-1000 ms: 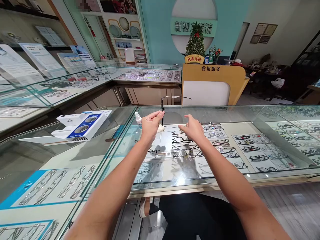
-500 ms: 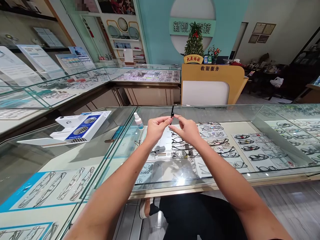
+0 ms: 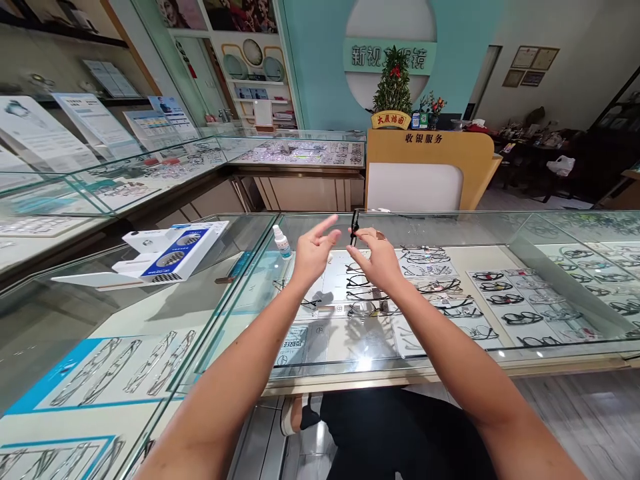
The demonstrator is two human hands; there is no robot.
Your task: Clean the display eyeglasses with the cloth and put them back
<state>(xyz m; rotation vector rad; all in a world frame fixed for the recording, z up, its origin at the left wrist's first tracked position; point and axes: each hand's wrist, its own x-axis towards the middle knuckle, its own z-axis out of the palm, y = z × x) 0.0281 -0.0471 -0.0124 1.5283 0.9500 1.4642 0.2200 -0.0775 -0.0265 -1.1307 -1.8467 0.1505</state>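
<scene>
Two bare forearms (image 3: 240,373) reach in from the bottom corners of the frame, and between them at the bottom centre are a dark trouser leg (image 3: 400,427) and a shoe (image 3: 287,417). Grey flooring (image 3: 590,407) fills the lower right. A glass counter (image 3: 470,232) crosses the middle of the frame, a lamp's glare bright on its top near the front edge. Under the glass lie rows of eyeglass frames (image 3: 364,295), with more on a pale panel at centre right. At the lower left, another glass case (image 3: 165,307) holds frames on a blue-edged tray (image 3: 30,393); a white and blue box (image 3: 173,259) lies on its top, flaps open.

Just left of centre, a small white spray bottle (image 3: 282,243) stands beside the left hand (image 3: 313,257), whose thumb and index finger are spread apart. The right hand (image 3: 379,260) pinches the black glasses (image 3: 355,220) between thumb and fingertips, above the counter at the centre of the frame (they are nearly edge-on, so the lenses are hard to make out).

Farther back, standing cards (image 3: 93,123) line a case at the upper left. A wooden desk (image 3: 480,150) sits right of centre, bearing a leafy plant (image 3: 393,87). Behind it rises a teal wall (image 3: 315,67) with a lettered sign (image 3: 363,57); framed papers (image 3: 543,59) hang at the upper right.
</scene>
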